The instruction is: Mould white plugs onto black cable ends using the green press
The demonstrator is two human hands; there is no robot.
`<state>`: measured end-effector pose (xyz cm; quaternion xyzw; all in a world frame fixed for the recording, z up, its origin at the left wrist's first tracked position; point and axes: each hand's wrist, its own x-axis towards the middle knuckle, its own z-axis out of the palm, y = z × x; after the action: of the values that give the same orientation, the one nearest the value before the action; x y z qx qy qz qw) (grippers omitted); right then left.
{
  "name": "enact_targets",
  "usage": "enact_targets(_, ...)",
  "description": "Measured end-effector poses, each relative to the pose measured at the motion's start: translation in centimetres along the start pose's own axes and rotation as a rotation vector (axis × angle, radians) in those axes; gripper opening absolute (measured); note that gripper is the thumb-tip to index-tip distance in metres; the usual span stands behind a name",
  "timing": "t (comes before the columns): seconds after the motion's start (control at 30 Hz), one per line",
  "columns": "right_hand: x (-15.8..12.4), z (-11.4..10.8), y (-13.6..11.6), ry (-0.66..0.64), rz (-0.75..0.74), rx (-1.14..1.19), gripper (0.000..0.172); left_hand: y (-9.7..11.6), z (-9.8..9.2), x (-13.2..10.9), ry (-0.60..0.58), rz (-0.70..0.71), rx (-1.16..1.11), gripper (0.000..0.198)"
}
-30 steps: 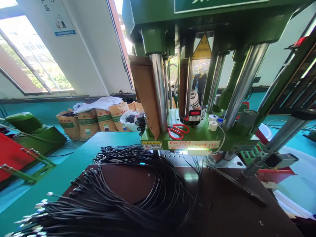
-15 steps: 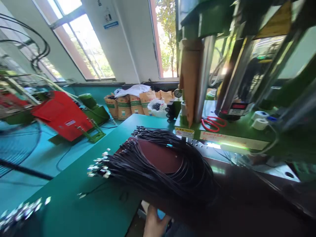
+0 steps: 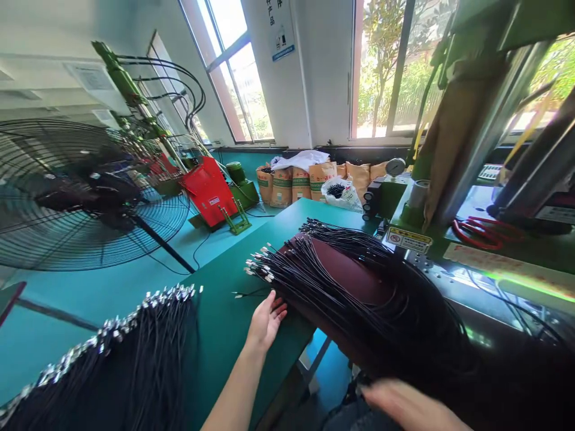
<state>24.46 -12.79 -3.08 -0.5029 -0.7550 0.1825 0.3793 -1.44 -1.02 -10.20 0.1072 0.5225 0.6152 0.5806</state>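
Observation:
My left hand (image 3: 266,321) reaches over the green table (image 3: 220,323) with its fingers apart and nothing visible in them. Just beyond its fingertips a single loose black cable (image 3: 251,293) lies with its metal end pointing left. Above and right of that hand, a large bundle of black cables (image 3: 341,305) with bright metal plugs curves across a dark red board (image 3: 348,266). Low in the view is my right hand (image 3: 399,400), smeared by motion in front of the board's near edge; its fingers cannot be made out.
Another row of black cables with metal ends (image 3: 157,335) hangs at the lower left. A large fan (image 3: 94,197) stands at the left. A green press (image 3: 408,203) rises at the right, with red-handled scissors (image 3: 478,233) on it. Paper sacks (image 3: 282,185) line the wall.
The view has swung left, bringing the fan and more of the left cable row into sight. My left hand has risen from the board's near edge to beside the plugs. My right hand has appeared.

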Motion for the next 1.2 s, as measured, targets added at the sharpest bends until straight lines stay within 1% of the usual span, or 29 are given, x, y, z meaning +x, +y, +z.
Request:
enact_targets(0.03,1.9,1.1,-0.1,-0.082,-0.064,0.007,0.037,0.1,0.5,0.7,0.003,-0.026,-0.021,0.016)
enact_targets(0.07,4.1,2.5,-0.2,-0.198,-0.149,0.018,0.049,0.1,0.8,1.2,0.005,-0.044,-0.029,0.016)
enact_targets(0.1,6.4,4.1,-0.2,-0.331,-0.214,-0.045,0.057,0.1,1.2,1.7,0.004,-0.053,-0.032,0.017)
enact_targets(0.13,8.6,5.8,-0.2,-0.394,-0.225,-0.133,0.062,0.1,1.4,2.1,-0.001,-0.056,-0.031,0.018)
enact_targets(0.17,10.6,7.5,-0.2,-0.411,-0.220,-0.216,0.067,0.1,1.5,2.5,-0.010,-0.056,-0.028,0.020)
enact_targets(0.2,12.4,9.2,-0.1,-0.397,-0.207,-0.290,0.072,0.1,1.6,2.8,-0.017,-0.053,-0.026,0.021)
enact_targets(0.27,14.7,12.0,0.1,-0.339,-0.141,-0.402,0.081,0.1,1.5,3.3,-0.026,-0.044,-0.024,0.025)
enact_targets(0.33,15.5,13.9,0.3,-0.294,-0.076,-0.468,0.086,0.1,1.4,3.8,-0.031,-0.023,-0.019,0.029)
enact_targets(0.43,15.5,15.2,0.3,-0.258,-0.040,-0.541,0.092,-0.2,1.1,4.2,-0.061,0.029,0.010,0.034)
enact_targets(0.57,15.9,15.7,-0.6,-0.267,0.032,-0.606,0.099,-0.8,1.0,4.2,-0.072,0.085,0.036,0.036)
enact_targets(0.67,16.7,16.0,-1.2,-0.294,0.090,-0.603,0.094,-0.9,1.2,3.7,-0.066,0.143,0.021,0.033)
enact_targets(0.77,17.1,16.3,-1.5,-0.333,0.128,-0.582,0.075,-0.7,1.3,3.3,-0.095,0.182,0.006,0.026)
enact_targets(0.87,17.0,16.2,-2.0,-0.384,0.116,-0.541,0.047,-0.2,1.0,2.7,-0.116,0.131,-0.023,0.015)
enact_targets(0.9,16.8,16.0,-2.2,-0.403,0.097,-0.520,0.040,-0.1,0.8,2.4,-0.092,0.115,-0.020,0.012)
enact_targets(0.97,16.4,15.3,-3.0,-0.434,0.043,-0.473,0.028,0.3,0.5,1.2,0.008,0.131,0.048,0.011)
enact_targets(1.03,15.9,14.0,-3.9,-0.440,-0.022,-0.429,0.023,1.1,0.4,-0.7,0.112,0.223,0.168,0.015)
enact_targets(1.07,15.7,13.1,-4.4,-0.433,-0.050,-0.414,0.024,1.6,0.6,-1.9,0.126,0.294,0.226,0.019)
enact_targets(1.1,15.5,12.0,-4.8,-0.415,-0.075,-0.396,0.025,2.2,1.0,-3.3,0.097,0.375,0.275,0.023)
enact_targets(1.13,15.2,10.8,-5.1,-0.382,-0.100,-0.368,0.027,2.9,1.5,-4.6,0.028,0.463,0.304,0.029)
enact_targets(1.2,14.5,8.3,-5.6,-0.269,-0.146,-0.251,0.027,4.2,2.9,-7.1,-0.167,0.605,0.324,0.042)
